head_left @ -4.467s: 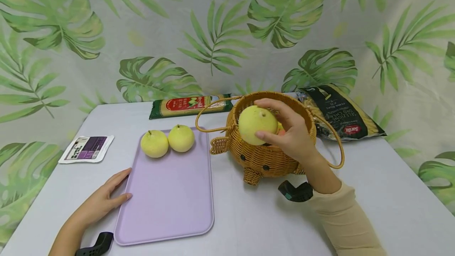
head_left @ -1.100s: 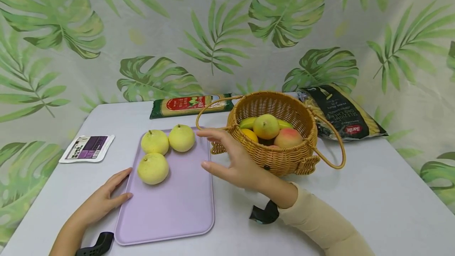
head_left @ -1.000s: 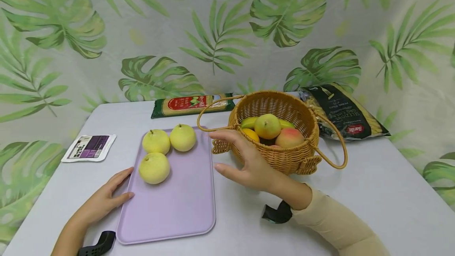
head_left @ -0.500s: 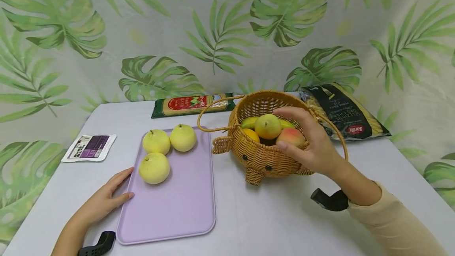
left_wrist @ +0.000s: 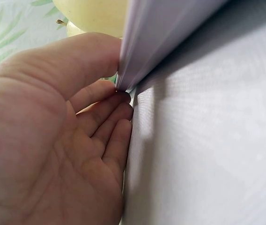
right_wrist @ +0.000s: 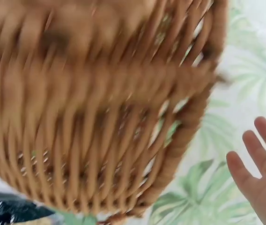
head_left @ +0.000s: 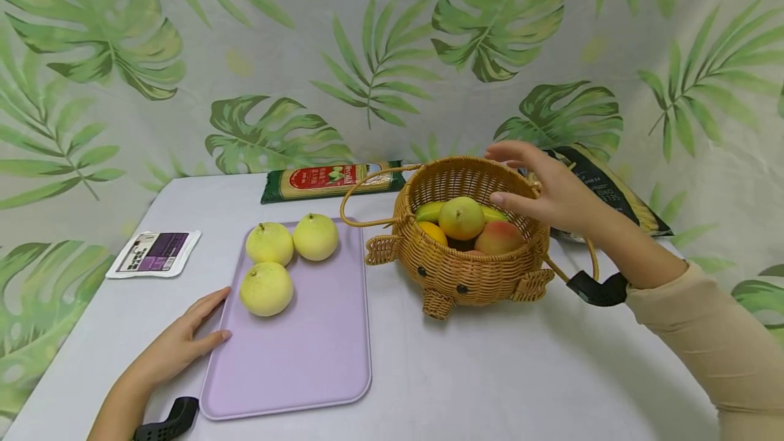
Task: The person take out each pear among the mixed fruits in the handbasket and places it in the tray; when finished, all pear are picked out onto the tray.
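Observation:
My left hand [head_left: 177, 352] rests at the left edge of a lilac tray [head_left: 306, 359]; in the left wrist view its thumb and fingertips touch the rim. Three pale yellow pears [head_left: 266, 289] sit at the tray's upper left. My right hand [head_left: 548, 196] hovers over the right rim of a wicker basket [head_left: 484, 281] with an animal face, fingers apart and nothing between them. Inside the basket lie a yellow-green fruit [head_left: 461, 218], a peach [head_left: 500, 237], an orange fruit [head_left: 433, 233] and a banana-like fruit [head_left: 429, 211]. The right wrist view shows blurred wicker beside the right hand [right_wrist: 264, 173].
Behind the tray lies a spaghetti packet [head_left: 324, 182]. A black pasta bag [head_left: 612, 189] sits behind the right forearm, partly covered. A white and purple pouch [head_left: 154, 254] is at far left. Looped basket handles [head_left: 352, 203] stick out sideways. Leaf-patterned cloth hangs behind the table.
The right hand held a pear over the basket earlier; that pear now sits on the tray. The emptied hand has moved right and back to the basket's right rim. The left hand stays put.

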Motion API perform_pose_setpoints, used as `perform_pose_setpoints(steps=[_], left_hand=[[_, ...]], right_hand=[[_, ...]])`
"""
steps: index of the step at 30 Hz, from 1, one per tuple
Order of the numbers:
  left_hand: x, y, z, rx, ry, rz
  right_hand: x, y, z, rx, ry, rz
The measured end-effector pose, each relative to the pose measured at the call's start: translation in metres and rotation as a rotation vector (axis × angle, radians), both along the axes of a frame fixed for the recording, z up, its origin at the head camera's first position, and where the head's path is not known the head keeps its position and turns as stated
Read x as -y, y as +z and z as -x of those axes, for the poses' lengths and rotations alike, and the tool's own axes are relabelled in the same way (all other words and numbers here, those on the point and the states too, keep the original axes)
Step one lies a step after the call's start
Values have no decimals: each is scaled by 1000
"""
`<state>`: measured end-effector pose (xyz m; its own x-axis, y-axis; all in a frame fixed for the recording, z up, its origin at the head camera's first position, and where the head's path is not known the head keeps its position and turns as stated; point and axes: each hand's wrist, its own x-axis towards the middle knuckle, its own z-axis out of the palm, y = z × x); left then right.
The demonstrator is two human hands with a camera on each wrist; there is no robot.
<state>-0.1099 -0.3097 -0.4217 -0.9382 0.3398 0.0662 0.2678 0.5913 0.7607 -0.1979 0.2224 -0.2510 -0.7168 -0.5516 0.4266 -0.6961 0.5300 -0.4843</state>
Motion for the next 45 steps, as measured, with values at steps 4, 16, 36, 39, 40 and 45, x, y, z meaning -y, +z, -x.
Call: perform_pose_setpoints(steps=[4,16,36,39,40,45], left_hand=[[0,0,0,-4,3,2],[1,-2,1,-20,-8,-10],[1,-2,1,-19,-8,-20],[1,-2,1,-16,-10,-21],[1,-2,1,-15,-10,-20],[1,-2,1,-7,-3,-19]], right_hand=[[-5,-4,16,106,-7,-32],[-10,-27,47,337,-42,-139],[3,-42,62,392,52,-242],[5,-44,64,409,59,-266],[5,-45,65,418,67,-271],[11,-49,69,445,107,-286]])
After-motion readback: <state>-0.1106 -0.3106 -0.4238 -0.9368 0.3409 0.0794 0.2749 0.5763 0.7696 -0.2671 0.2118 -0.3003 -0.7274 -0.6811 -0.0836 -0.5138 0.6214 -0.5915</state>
